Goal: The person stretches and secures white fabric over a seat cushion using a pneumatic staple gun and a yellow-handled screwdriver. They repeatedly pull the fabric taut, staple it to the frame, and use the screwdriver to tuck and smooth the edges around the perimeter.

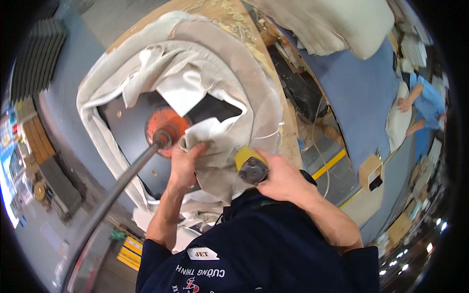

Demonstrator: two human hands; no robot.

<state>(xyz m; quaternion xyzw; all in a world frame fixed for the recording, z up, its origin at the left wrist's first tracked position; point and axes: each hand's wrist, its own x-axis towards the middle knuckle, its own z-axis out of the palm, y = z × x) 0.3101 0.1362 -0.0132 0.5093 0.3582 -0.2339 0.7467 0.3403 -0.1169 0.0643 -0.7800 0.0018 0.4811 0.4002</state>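
Note:
A rounded upholstered piece point(266, 93), covered in beige fabric with a white lining, lies before me with its dark inner panel point(124, 122) showing. An orange round pad point(163, 122) at the end of a long metal rod point(119, 188) rests on that panel. My left hand point(185, 166) is closed on a bunched flap of the beige fabric point(215, 171), beside the pad. To its right, my right hand point(283, 178) is wrapped round a yellow staple gun point(248, 158) with a dark round end cap. The gun's tip is hidden beneath its body, over the fabric.
A wooden board edge point(290, 127) runs under the piece. Beyond a gap with a thin hose point(317, 151) stands a blue-grey table point(347, 93) bearing a beige cushion point(342, 24). At far right, a co-worker in blue point(427, 100) handles another beige cushion point(399, 122).

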